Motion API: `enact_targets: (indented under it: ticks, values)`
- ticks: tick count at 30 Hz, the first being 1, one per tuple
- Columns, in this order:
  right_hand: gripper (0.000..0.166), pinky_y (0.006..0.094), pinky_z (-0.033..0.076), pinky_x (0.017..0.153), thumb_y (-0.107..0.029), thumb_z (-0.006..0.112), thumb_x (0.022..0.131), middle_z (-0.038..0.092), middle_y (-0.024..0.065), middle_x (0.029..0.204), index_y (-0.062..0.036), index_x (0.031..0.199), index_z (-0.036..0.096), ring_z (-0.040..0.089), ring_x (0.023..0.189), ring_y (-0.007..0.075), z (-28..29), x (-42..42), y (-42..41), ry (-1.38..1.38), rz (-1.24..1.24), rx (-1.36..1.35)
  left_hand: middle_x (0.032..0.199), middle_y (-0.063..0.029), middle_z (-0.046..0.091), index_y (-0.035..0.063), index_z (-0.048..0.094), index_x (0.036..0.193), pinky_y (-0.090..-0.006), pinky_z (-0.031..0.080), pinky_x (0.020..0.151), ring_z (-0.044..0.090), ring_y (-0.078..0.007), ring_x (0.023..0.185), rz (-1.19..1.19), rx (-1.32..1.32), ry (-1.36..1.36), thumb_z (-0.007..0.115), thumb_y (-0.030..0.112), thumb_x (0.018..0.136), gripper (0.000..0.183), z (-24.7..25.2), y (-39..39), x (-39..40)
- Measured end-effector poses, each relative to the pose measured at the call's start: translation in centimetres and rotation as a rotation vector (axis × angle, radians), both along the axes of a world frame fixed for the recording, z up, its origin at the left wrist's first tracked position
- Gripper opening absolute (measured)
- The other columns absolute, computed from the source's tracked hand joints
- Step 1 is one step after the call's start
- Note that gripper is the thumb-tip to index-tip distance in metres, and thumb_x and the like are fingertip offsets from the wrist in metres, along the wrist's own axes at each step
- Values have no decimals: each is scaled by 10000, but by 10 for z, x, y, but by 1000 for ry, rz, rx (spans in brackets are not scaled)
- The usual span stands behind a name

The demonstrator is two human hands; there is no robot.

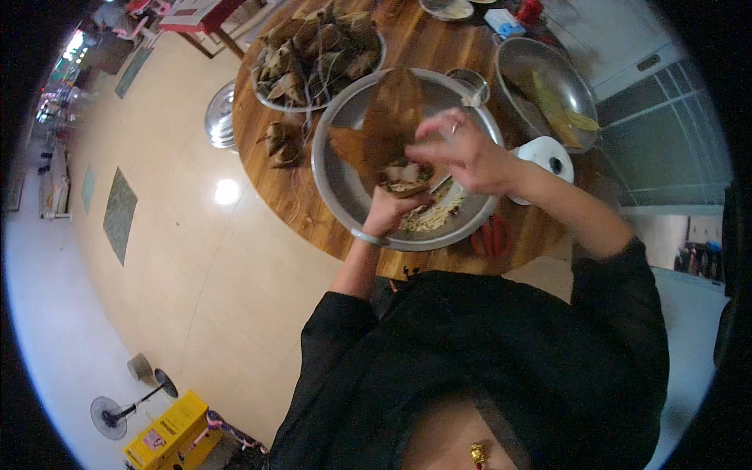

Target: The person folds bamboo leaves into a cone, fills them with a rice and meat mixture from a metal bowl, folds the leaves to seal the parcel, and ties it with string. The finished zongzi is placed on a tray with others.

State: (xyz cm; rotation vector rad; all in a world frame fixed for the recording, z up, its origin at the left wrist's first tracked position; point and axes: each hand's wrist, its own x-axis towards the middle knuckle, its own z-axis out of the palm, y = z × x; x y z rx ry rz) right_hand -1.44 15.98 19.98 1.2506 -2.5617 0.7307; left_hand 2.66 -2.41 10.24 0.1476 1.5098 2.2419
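Observation:
My left hand (390,212) cups a bundle of broad brown leaves (393,111) over a wide metal basin (321,167). Within the leaf fold sits a filling (405,173) of pale grains with lighter chunks and green bits. Above and right of it is my right hand (467,154), blurred, its fingers bent and apart with nothing visible in them. Loose pale grains (435,218) lie at the near side of the basin, and part of a utensil shows among them. The leaf tips stand up toward the basin's far rim.
A bowl of leaf-wrapped dumplings (320,53) with strings stands at the far left; another wrapped dumpling (281,144) lies on the round wooden table (264,182). Rightward are a metal basin (578,76) holding leaves, a white roll (543,155), a metal cup (479,79) and red-handled scissors (492,237).

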Motion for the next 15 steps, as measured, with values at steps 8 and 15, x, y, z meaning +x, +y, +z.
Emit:
enact_targets:
  ticks: [8,15]
  values:
    - [313,356,433,741,-233,618,719,581,168,884,0,927,606,553,851,278,-150,-125,134,-394,-735,-123,857,-57,575,4,533,952,-288,485,665,566,-172,774,84,-161,100,690,-37,647,345,-17,-3,-9]
    - [324,420,446,611,-331,618,748,562,165,732,-21,748,527,578,691,338,-146,-129,108,-162,-572,260,833,-44,564,16,534,888,-266,433,659,532,-142,764,268,208,-109,634,-17,665,247,-7,-9,-12]
